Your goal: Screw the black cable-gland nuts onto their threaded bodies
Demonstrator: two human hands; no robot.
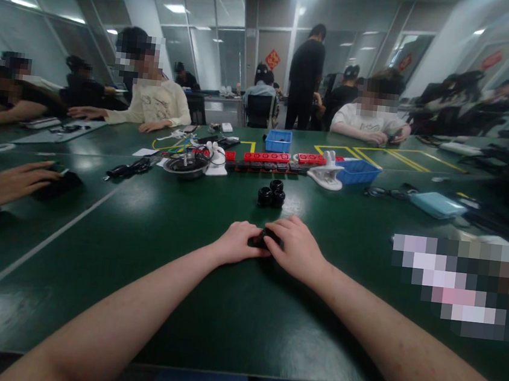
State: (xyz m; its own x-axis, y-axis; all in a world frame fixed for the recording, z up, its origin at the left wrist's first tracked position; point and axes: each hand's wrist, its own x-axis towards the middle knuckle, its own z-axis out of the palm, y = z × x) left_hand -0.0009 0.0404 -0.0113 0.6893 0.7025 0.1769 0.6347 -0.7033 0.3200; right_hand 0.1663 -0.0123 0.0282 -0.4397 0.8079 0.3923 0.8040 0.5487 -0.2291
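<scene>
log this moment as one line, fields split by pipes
left hand: holding small black part | right hand: holding same part | just beyond: three black cylinders, clustered | farther: red strips, blue trays

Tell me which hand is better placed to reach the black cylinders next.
Probably the right hand: it lies slightly nearer the black cylinders than the left hand does. Both hold the dark object, though.

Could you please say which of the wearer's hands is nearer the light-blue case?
Right. The right hand is well left of the case; the left hand is farther left.
</scene>
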